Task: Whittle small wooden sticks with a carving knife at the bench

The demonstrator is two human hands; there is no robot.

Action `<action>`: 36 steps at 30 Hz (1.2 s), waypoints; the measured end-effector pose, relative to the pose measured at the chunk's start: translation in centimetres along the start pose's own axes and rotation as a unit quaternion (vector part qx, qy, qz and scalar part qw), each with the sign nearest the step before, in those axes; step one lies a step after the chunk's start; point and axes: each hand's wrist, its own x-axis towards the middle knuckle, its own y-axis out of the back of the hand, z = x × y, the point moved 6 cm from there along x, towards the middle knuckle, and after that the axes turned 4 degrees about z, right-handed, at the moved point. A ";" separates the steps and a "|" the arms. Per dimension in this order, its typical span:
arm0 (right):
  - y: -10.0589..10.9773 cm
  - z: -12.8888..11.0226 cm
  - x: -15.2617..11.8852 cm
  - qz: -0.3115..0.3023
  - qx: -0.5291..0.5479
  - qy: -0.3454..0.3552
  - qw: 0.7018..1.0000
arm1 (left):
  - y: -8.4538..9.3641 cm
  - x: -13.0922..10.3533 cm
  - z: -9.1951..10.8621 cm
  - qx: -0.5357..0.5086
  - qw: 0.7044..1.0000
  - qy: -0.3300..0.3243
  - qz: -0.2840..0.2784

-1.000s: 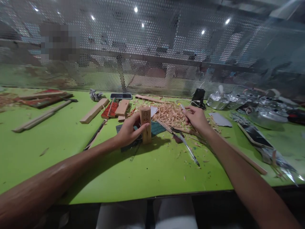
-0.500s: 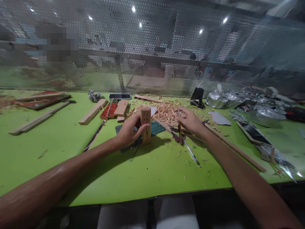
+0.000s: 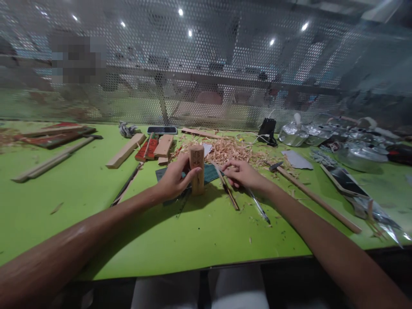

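Note:
An upright wooden block [image 3: 197, 174] with dark markings drawn on its face stands on the green table. My left hand [image 3: 177, 178] is closed around its left side, thumb across the front. To the right, my right hand [image 3: 243, 175] is low over the table with its fingers curled together. Near those fingertips is a dark tip; what they hold, if anything, is hard to make out. A slim wooden-handled tool [image 3: 231, 195] lies between the block and my right hand. A clear pen [image 3: 260, 208] sticks out from under the right hand. Behind the block lies a dark green mat [image 3: 210, 173].
A heap of wood shavings [image 3: 230, 150] lies behind my hands. On the right are a hammer [image 3: 318, 197], a phone [image 3: 343, 179] and foil-wrapped items [image 3: 292, 134]. Left hold wood pieces [image 3: 126, 150] and sticks [image 3: 53, 159]. A perforated screen [image 3: 206, 77] rises behind the table.
My right hand has moved left and down toward the block. The slim tool it held upright now lies slanted on the table. My left hand and the block stay in place.

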 end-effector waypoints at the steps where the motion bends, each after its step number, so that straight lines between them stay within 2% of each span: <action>1: 0.1 0.0 0.1 0.012 -0.021 0.010 1.000 | 0.1 0.1 0.1 0.010 1.000 -0.001 0.003; 5: 0.4 -0.9 0.0 0.064 -0.176 0.074 0.980 | 0.1 0.3 0.4 0.032 0.999 -0.007 0.000; 11: -1.0 -1.7 -1.3 -0.005 -0.318 0.081 0.945 | 0.0 0.2 0.4 0.013 1.000 -0.009 -0.006; 14: -0.3 -2.6 -1.8 0.002 -0.273 0.075 0.959 | -0.1 0.2 0.2 0.014 1.000 -0.003 -0.007; 17: 1.9 -4.9 -2.6 0.075 -0.159 0.077 0.981 | 0.0 0.2 0.3 0.037 0.999 0.005 0.000; 20: 3.3 -7.9 -3.8 0.137 -0.070 0.112 0.982 | 0.8 0.3 0.6 0.047 0.997 0.021 0.053; 23: 2.3 -10.0 -5.0 0.116 -0.038 0.124 0.985 | 1.6 0.5 1.3 0.023 0.994 0.014 0.104; 28: -0.3 -11.4 -5.9 0.072 -0.006 0.119 0.990 | 1.5 0.9 2.6 -0.020 0.993 -0.046 0.105; 34: 0.8 -12.5 -6.2 0.157 -0.069 0.131 0.976 | 1.3 1.1 3.3 -0.012 0.992 -0.086 0.095; 36: 1.1 -12.8 -6.4 0.163 -0.083 0.124 0.975 | 1.3 1.2 3.2 -0.005 0.991 -0.088 0.096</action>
